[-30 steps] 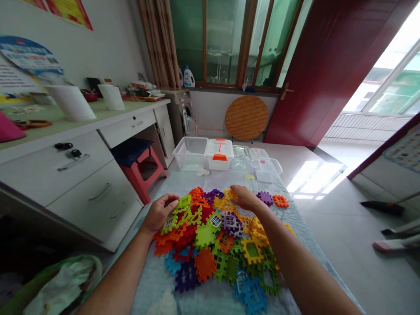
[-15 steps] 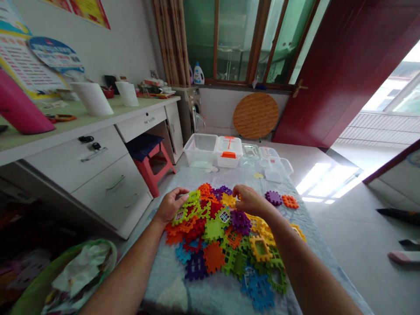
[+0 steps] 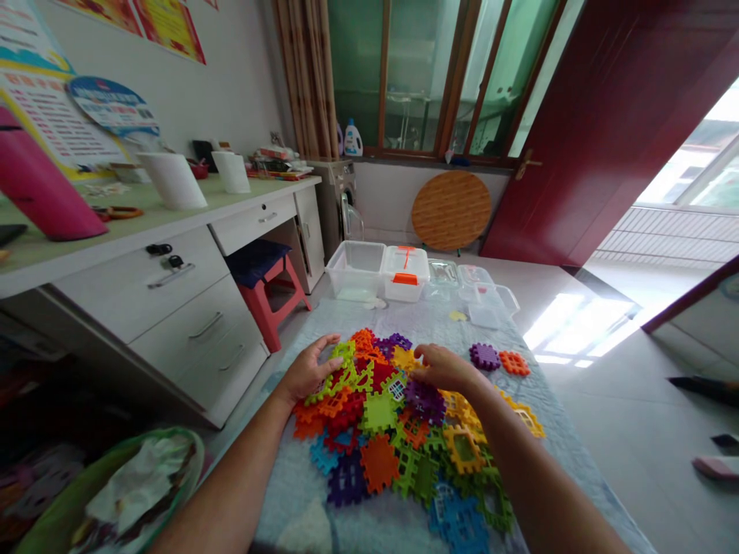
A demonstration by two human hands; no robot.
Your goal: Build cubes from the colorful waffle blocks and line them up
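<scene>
A heap of colourful plastic interlocking building pieces (image 3: 379, 412) with notched edges lies on the cloth-covered table. My left hand (image 3: 309, 371) is at the heap's left side, thumb and fingers apart, touching or just above the lime green pieces (image 3: 346, 369). On the other side, my right hand (image 3: 447, 368) reaches in with curved fingers. Its thumb and forefinger are apart beside a yellow piece (image 3: 405, 359), over a purple piece (image 3: 426, 402). Part of the right fingers is hidden, and neither hand has lifted a piece.
A purple piece (image 3: 484, 356) and an orange piece (image 3: 513, 363) lie apart at the right. Along the table's far end stand an open clear bin (image 3: 355, 269), a lidded box (image 3: 405, 286) and smaller clear containers (image 3: 485, 296). A desk (image 3: 167, 269) and a red stool (image 3: 271, 308) are on the left.
The view has tilted up slightly. My left fingers have spread wider at the lime green pieces. The right thumb and forefinger have moved further apart, and that hand is lower over the purple piece.
</scene>
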